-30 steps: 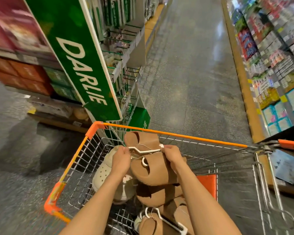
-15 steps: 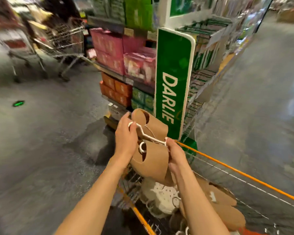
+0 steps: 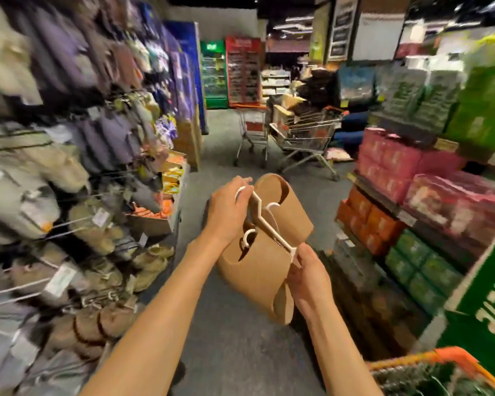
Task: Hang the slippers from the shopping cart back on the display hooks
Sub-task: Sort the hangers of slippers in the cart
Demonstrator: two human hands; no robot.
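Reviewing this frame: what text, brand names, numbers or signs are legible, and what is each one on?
"LIE" or similar: partial white letters, turned sideways and cut by the frame edge, on the green sign at lower right; not readable as a whole word.
Price tags on the display hooks: blurred, unreadable.
Pink boxes and green boxes on the right shelf: print blurred.
Wall boards at the back: too small.
Brown slippers and white hanger: no text visible.

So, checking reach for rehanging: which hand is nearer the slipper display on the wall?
Left. The left hand holds the hanger end toward the slipper display; the right hand holds the far end.
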